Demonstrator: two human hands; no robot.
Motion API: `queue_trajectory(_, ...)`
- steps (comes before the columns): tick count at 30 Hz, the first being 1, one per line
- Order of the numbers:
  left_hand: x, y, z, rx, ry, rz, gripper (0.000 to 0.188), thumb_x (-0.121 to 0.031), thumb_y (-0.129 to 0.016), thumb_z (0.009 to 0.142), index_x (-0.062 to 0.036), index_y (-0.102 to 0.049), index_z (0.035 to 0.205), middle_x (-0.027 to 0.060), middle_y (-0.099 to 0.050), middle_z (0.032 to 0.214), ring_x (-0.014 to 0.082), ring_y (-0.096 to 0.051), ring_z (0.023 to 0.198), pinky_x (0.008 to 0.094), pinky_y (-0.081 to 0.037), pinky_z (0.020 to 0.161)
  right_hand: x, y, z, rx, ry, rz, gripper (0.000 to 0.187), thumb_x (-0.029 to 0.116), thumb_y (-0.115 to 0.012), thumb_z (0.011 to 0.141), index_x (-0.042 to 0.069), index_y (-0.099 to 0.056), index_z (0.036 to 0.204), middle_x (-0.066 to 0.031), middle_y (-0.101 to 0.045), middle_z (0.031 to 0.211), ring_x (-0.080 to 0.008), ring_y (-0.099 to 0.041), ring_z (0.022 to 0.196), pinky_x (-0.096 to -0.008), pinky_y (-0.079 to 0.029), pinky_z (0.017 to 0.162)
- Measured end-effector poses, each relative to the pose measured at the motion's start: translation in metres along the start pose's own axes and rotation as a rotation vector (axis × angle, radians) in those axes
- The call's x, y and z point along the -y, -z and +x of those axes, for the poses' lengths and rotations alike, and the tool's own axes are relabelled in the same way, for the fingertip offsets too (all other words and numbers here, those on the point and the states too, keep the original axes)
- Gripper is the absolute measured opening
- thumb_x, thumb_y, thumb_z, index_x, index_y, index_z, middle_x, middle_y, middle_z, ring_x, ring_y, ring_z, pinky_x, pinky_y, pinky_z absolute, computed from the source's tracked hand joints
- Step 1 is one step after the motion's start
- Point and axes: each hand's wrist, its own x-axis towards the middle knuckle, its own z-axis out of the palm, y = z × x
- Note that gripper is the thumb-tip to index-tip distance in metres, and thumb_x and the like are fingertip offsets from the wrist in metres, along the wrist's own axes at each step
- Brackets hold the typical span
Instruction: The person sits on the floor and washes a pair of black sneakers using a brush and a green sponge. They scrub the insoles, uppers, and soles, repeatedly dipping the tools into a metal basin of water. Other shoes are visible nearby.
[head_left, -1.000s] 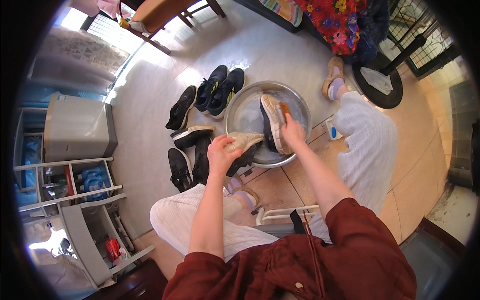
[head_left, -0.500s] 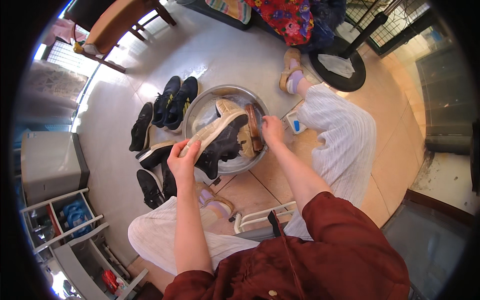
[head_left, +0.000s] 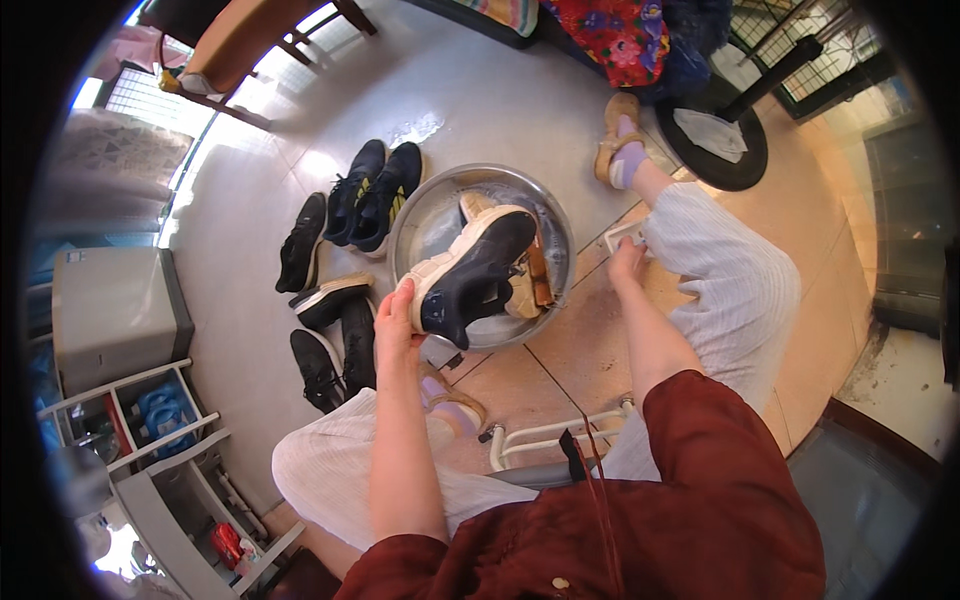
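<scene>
My left hand (head_left: 400,325) grips a black sneaker (head_left: 480,255) with a cream sole by one end, holding it tilted over a round metal basin (head_left: 560,215). Inside the basin, partly hidden by the sneaker, are a cream-soled piece of footwear (head_left: 475,205) and a long brown object (head_left: 540,272), perhaps a brush. My right hand (head_left: 627,262) is down on the floor to the basin's right, its fingers closed at a small white dish (head_left: 613,238). My hand covers most of the dish, so what the fingers hold, if anything, is hidden.
Several dark shoes stand left of the basin, among them a yellow-striped pair (head_left: 385,195) and a single shoe (head_left: 302,245). A round black stand base (head_left: 740,165) is at the far right. Grey drawers (head_left: 120,310) line the left side. A white metal frame (head_left: 530,445) is between my legs.
My right hand has gone from beside the basin rim rightward to the white dish, covering the blue item there. My left hand has turned the sneaker, now showing more of its black upper.
</scene>
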Motion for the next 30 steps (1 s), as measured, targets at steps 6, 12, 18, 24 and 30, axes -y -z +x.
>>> queue_trajectory(6,-0.004,0.005,-0.011,0.061,0.091,-0.106,0.044,-0.043,-0.067,0.091,-0.0122,-0.062,0.121,0.0040,-0.069,0.109,0.0172,-0.068,0.092,0.0377,-0.057,0.075,-0.018,-0.012,0.020,-0.065,0.102,-0.119,0.034,0.029,-0.049,0.091,0.008,-0.056,0.117,-0.0315,-0.059,0.117,-0.0464,-0.059,0.109,-0.0529,-0.046,0.093)
queue_trajectory(12,0.004,0.004,-0.007,0.152,0.023,0.022,0.049,-0.044,-0.073,0.087,-0.0105,-0.060,0.121,0.0025,-0.067,0.104,0.0152,-0.065,0.089,0.0346,-0.054,0.074,-0.021,-0.011,0.031,-0.020,0.116,-0.256,0.023,0.020,-0.055,0.090,0.011,-0.059,0.111,-0.0245,-0.066,0.112,-0.0429,-0.063,0.107,-0.0519,-0.051,0.089)
queue_trajectory(18,0.002,0.006,-0.021,0.128,0.035,0.076,0.052,-0.040,-0.078,0.083,-0.0109,-0.060,0.122,0.0027,-0.066,0.104,0.0147,-0.064,0.091,0.0336,-0.052,0.073,0.005,0.017,-0.006,0.049,0.308,-0.479,0.022,0.017,-0.059,0.089,0.008,-0.065,0.108,-0.0219,-0.068,0.111,-0.0423,-0.064,0.106,-0.0507,-0.053,0.087)
queue_trajectory(24,-0.001,-0.004,-0.029,0.170,0.004,0.187,0.047,-0.034,-0.078,0.083,-0.0111,-0.062,0.121,0.0013,-0.066,0.104,0.0145,-0.063,0.091,0.0325,-0.051,0.071,0.029,0.029,-0.021,0.010,0.674,-0.074,0.018,0.012,-0.063,0.090,0.002,-0.072,0.101,-0.0200,-0.071,0.095,-0.0355,-0.068,0.089,-0.0466,-0.055,0.077)
queue_trajectory(30,0.003,0.007,-0.029,0.140,0.005,0.145,0.044,-0.032,-0.078,0.084,-0.0100,-0.063,0.119,0.0014,-0.067,0.100,0.0133,-0.063,0.088,0.0309,-0.050,0.066,0.102,0.030,-0.115,0.670,0.747,0.421,0.013,0.006,-0.067,0.089,-0.001,-0.071,0.099,-0.0036,-0.067,0.075,-0.0109,-0.064,0.065,-0.0247,-0.050,0.051)
